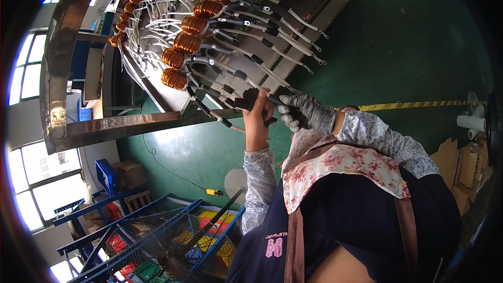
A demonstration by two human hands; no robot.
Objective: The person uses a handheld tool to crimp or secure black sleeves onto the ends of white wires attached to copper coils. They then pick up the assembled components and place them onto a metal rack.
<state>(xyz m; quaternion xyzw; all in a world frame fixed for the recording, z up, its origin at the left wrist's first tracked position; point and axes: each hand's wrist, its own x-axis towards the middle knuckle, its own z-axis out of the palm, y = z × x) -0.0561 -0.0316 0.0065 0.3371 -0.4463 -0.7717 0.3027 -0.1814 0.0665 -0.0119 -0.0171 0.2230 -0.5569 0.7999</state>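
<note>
Around me is a workshop with a green floor [398,52], and in front of me stands a metal table [131,124]. Just off its near corner, my bare left fingers [260,104] are closed narrowly on black sleeving [246,99]. Right beside them, my gloved right fingers [287,109] are curled in and pinch the same dark piece, though the gray glove hides part of that grip. White cables [225,68] with black sleeves and ring terminals fan across the table, some ends jutting past its right edge. They lead from six copper coils [173,78] lined up on the table; more coils [131,5] form a second row toward its far left. Beyond the table on my side, a yellow box [212,192] on a cord lies on the floor. Well right of the table are white rolls [471,122] and cardboard [445,162].
</note>
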